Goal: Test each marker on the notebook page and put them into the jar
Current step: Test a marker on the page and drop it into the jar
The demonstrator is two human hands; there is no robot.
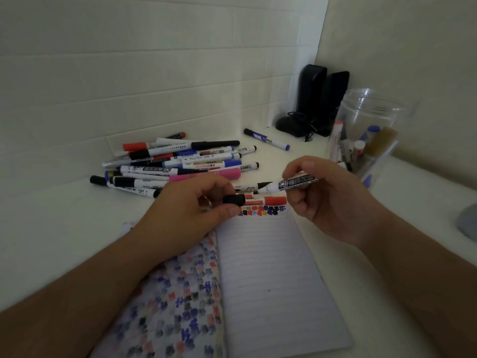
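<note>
An uncapped white marker [294, 184] is pinched in the right hand [327, 200] above the notebook [271, 275], while its black cap [233, 199] is pinched in the left hand [191, 210]. More markers [178, 161] are heaped on the bench [64, 228], and the jar [369, 133] stands at the right.

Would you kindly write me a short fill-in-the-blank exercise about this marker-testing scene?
1. The left hand pinches a black ____.
2. The right hand holds an uncapped ____.
3. The test marks run along the ____ edge of the lined page.
4. The clear jar stands to the ____ of the notebook.

Missing words: cap; marker; top; right
</note>
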